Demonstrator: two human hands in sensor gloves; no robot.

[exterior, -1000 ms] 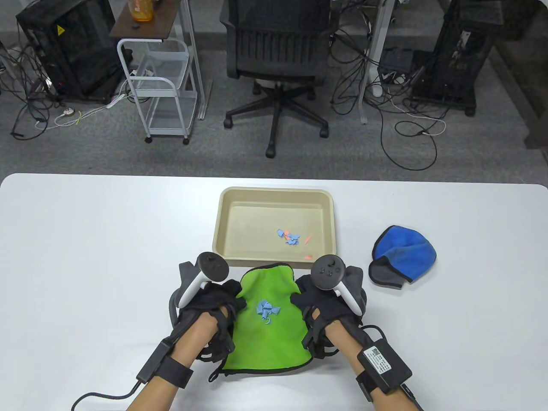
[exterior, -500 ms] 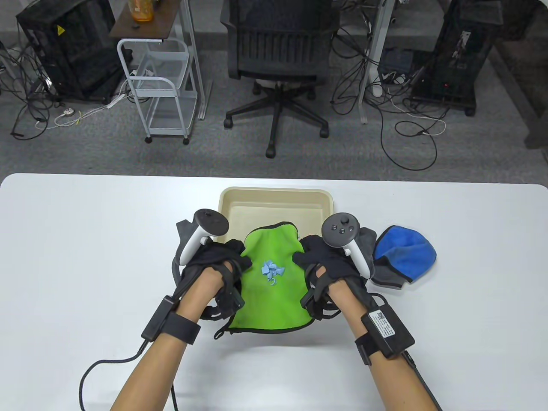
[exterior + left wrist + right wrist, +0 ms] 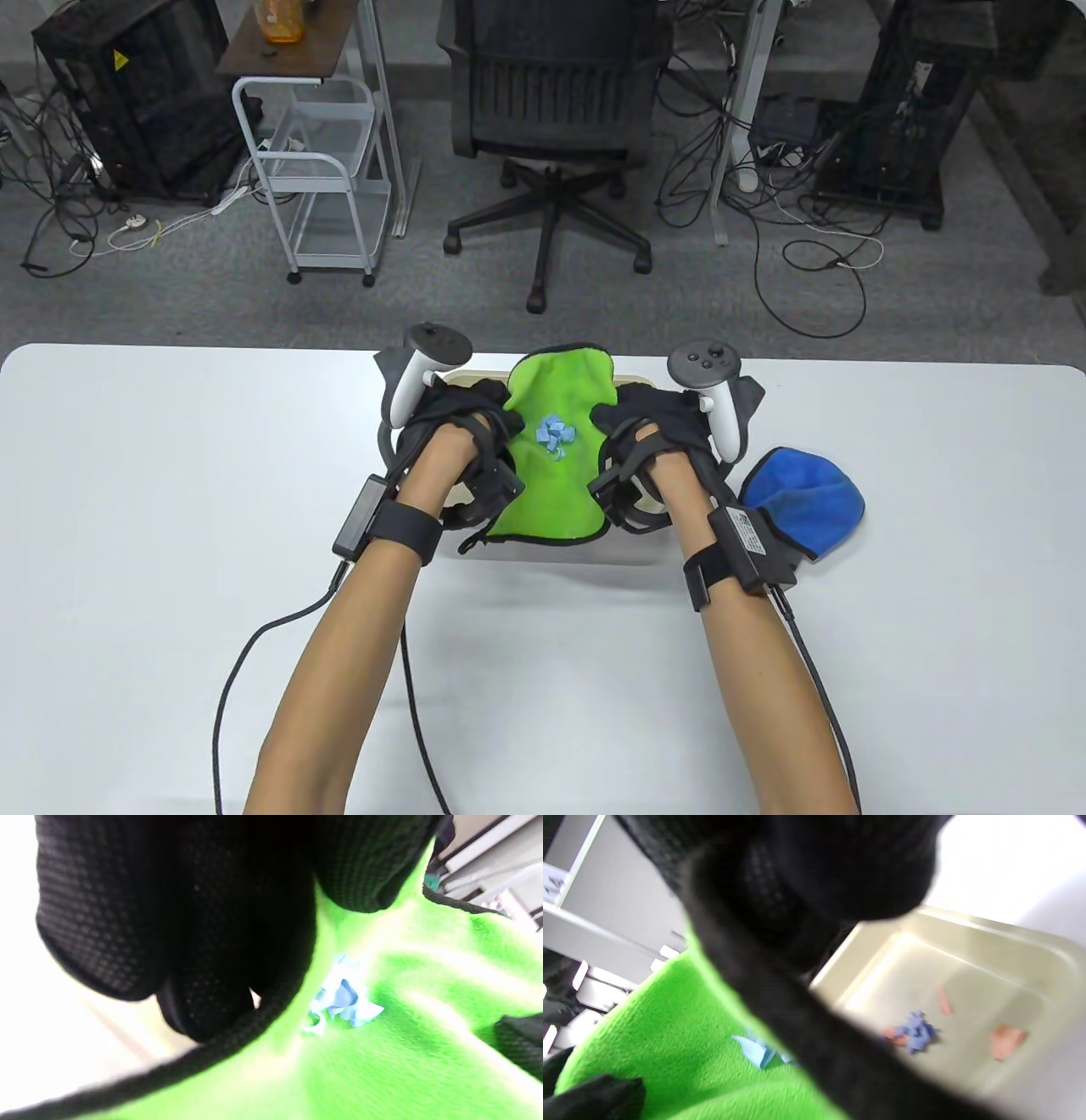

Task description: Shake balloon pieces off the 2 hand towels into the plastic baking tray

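Note:
Both hands hold a green hand towel (image 3: 556, 484) stretched between them above the beige plastic tray (image 3: 632, 556), which it mostly hides. My left hand (image 3: 458, 424) grips the towel's left edge and my right hand (image 3: 653, 424) grips its right edge. A small heap of light blue balloon pieces (image 3: 553, 437) lies in the sagging middle of the towel (image 3: 403, 1060). The right wrist view shows the tray (image 3: 1031, 955) below, holding blue pieces (image 3: 916, 1031) and orange pieces (image 3: 1005, 1039). A crumpled blue and grey towel (image 3: 802, 497) lies on the table right of the tray.
The white table (image 3: 170, 509) ends just behind the tray. Beyond its far edge stand an office chair (image 3: 551, 102), a white wire cart (image 3: 318, 170) and loose cables on the floor. Glove cables (image 3: 254, 645) trail over the near table.
Both hands have carried the green towel with its blue pieces away from the near table, forward and up, until it hangs over the tray. The blue towel has not moved.

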